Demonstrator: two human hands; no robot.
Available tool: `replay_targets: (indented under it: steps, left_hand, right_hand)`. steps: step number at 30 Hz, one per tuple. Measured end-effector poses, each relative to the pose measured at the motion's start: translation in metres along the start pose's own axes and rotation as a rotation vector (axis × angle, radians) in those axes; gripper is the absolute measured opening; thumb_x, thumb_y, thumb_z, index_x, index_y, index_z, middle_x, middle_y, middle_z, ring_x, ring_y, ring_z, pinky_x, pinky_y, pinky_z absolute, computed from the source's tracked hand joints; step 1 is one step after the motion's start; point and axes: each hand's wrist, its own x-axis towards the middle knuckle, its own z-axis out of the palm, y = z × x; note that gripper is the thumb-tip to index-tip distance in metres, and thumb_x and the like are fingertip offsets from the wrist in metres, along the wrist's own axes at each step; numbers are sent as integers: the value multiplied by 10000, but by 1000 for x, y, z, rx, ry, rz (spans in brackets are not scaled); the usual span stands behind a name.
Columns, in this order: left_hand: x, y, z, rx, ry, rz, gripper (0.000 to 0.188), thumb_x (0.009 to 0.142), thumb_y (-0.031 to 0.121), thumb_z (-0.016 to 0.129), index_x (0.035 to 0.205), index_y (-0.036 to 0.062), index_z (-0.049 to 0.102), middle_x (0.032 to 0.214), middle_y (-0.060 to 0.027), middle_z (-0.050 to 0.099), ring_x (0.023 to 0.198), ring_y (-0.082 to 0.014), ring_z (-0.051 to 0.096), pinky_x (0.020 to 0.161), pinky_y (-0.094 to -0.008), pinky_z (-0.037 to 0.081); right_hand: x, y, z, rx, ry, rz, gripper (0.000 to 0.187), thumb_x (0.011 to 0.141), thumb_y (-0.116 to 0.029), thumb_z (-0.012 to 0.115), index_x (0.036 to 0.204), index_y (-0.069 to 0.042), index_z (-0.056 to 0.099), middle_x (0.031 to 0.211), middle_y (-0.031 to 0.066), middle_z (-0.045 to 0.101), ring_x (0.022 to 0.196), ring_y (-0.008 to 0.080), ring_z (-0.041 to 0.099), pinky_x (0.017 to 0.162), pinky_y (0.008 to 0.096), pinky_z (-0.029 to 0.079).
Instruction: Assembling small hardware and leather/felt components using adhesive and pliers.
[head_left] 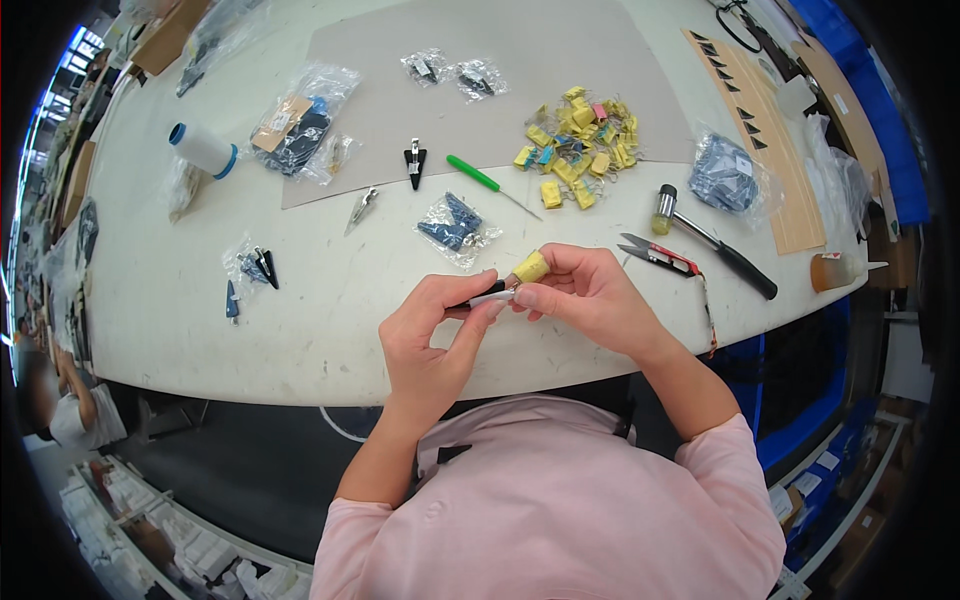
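Near the table's front edge, my two hands meet over a small work piece. Between the thumb and fingers of my left hand (432, 318) is a narrow black piece (487, 293) with a pale strip along it. My right hand (592, 300) pinches a yellow-covered clip (531, 266) against the end of that piece. Fingers hide where the two touch. Just beyond lies a clear bag of dark blue triangular pieces (452, 224). A green-handled awl (474, 174) and a black triangular clip (415, 164) lie farther off.
A pile of yellow clips (583, 135) lies at the back. To the right are red-handled thread snips (660, 256), a hammer (722, 250), a bag of blue pieces (724, 173) and a bottle (836, 270). A thread spool (203, 151) stands at the left.
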Motion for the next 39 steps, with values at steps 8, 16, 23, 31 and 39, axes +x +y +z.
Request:
replay_targets:
  steps: [8, 16, 23, 31, 39]
  left_hand:
    - [0, 2, -2, 27, -22, 2, 308, 812, -99, 679, 1114, -60, 633, 1017, -116, 649, 902, -161, 658, 766, -259, 562]
    - [2, 3, -6, 156, -18, 88, 305, 795, -89, 697, 1090, -31, 645, 995, -119, 661, 879, -175, 669, 763, -266, 565]
    - [-1, 5, -5, 68, 8, 50, 293, 788, -74, 711, 1072, -21, 659, 971, -117, 667, 846, -176, 683, 741, -267, 575]
    - [-3, 5, -7, 81, -6, 42, 276, 816, -88, 683, 1084, -32, 646, 998, -115, 651, 892, -146, 653, 761, -245, 545]
    - [-6, -2, -9, 173, -51, 194, 270, 837, -87, 660, 1101, -38, 633, 971, -120, 654, 840, -163, 661, 735, -256, 550]
  right_hand:
    - [2, 3, -2, 19, -33, 33, 187, 929, -168, 651, 961, 16, 633, 828, 31, 649, 733, 68, 595, 686, 228, 501]
    - [3, 2, -3, 126, -30, 95, 179, 932, -173, 642, 943, 5, 639, 785, 44, 647, 701, 86, 611, 649, 241, 517]
    - [1, 3, -4, 151, -45, 120, 201, 935, -187, 637, 951, 14, 647, 771, 41, 646, 671, 88, 608, 636, 237, 511]
    - [1, 3, 0, 148, -33, 98, 197, 931, -182, 647, 956, 14, 647, 777, 38, 645, 680, 81, 610, 634, 231, 512]
    - [-2, 5, 14, 58, 40, 13, 173, 915, -157, 667, 956, 9, 638, 812, 37, 658, 694, 68, 603, 645, 230, 507]
